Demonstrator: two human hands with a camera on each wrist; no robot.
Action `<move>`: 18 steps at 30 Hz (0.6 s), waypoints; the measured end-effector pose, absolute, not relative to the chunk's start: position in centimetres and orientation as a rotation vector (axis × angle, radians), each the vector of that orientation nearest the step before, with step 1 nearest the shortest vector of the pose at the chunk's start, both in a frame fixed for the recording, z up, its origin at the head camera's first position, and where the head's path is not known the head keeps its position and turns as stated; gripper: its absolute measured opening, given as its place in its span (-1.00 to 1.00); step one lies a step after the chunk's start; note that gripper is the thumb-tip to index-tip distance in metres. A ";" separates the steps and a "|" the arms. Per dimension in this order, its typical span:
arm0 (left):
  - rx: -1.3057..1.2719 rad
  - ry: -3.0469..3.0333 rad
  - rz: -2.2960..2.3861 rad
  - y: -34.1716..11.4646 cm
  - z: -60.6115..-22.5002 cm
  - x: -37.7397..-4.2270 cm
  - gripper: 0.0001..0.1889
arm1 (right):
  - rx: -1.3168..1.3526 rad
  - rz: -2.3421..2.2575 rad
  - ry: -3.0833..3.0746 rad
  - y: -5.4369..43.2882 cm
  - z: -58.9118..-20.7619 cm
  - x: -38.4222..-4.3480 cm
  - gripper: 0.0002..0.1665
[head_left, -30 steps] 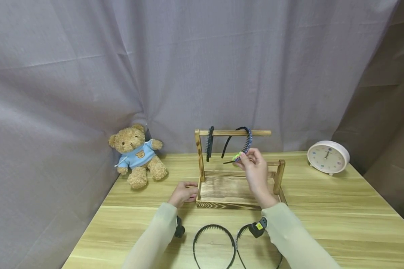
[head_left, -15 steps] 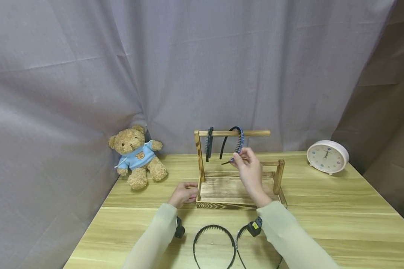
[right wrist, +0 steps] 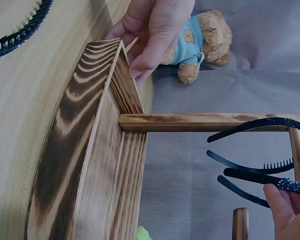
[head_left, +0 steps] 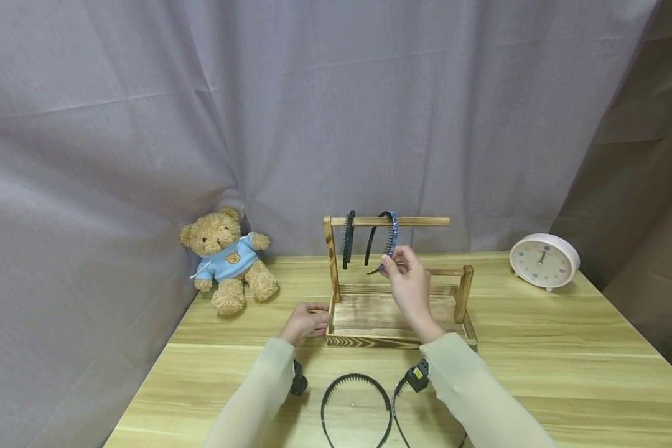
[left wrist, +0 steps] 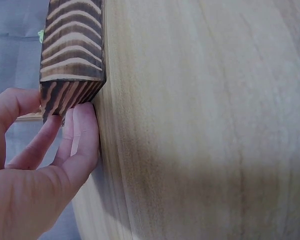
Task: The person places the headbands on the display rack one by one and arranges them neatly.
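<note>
The headband (head_left: 394, 233) in the right hand (head_left: 411, 285) looks like dark plastic, its outer face rough with blue glitter. The rack (head_left: 369, 342) at the left hand (head_left: 304, 323) is smooth wood with dark, burnt-looking grain. Beyond both hands hangs a matt, creased cloth curtain (head_left: 341, 112). Left of the left hand, the bear (head_left: 231, 289) is rough, matt plush.

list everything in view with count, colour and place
Blue headband: one, blue and black, at top bar
Hanging headband: one, black, bar's left
Front headbands: two, dark, table front
Wooden stand: one, brown, centre
Teddy bear: one, tan, blue top, left
Clock: one, whitish, right
Green item: one, unclear, right wrist view's bottom edge
Table: one, pale wood, beneath
Curtain: grey, count unclear, behind
Wrist cameras: two, black, wrists
Sleeves: two, pale green, arms
Left hand: one, bare, touching stand's left end
Right hand: one, bare, pinching blue headband
</note>
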State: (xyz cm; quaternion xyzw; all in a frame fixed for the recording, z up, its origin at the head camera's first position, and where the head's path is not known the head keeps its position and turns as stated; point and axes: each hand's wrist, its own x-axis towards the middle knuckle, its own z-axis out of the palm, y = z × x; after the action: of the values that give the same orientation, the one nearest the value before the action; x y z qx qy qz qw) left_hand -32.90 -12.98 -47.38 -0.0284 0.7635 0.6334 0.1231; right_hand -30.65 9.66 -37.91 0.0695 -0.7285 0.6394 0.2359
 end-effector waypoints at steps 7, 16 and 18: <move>-0.076 2.220 1.859 -13.0 -47.2 -32.9 -0.56 | 0.201 1.681 -2.013 9.1 -37.7 -30.9 -0.80; -0.071 2.223 1.857 -13.0 -47.5 -33.0 -0.56 | 0.195 1.634 -2.092 8.6 -37.5 -30.9 -0.85; -0.075 2.224 1.855 -13.1 -47.6 -33.0 -0.56 | 0.190 1.624 -2.104 8.5 -37.4 -30.9 -0.86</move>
State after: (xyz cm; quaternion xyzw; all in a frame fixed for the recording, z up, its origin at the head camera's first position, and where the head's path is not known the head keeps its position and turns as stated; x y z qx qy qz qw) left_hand -33.04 -13.06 -47.55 -0.0257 0.7619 0.6356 0.1219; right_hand -30.95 8.50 -37.44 0.0695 -0.7672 0.5922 0.2364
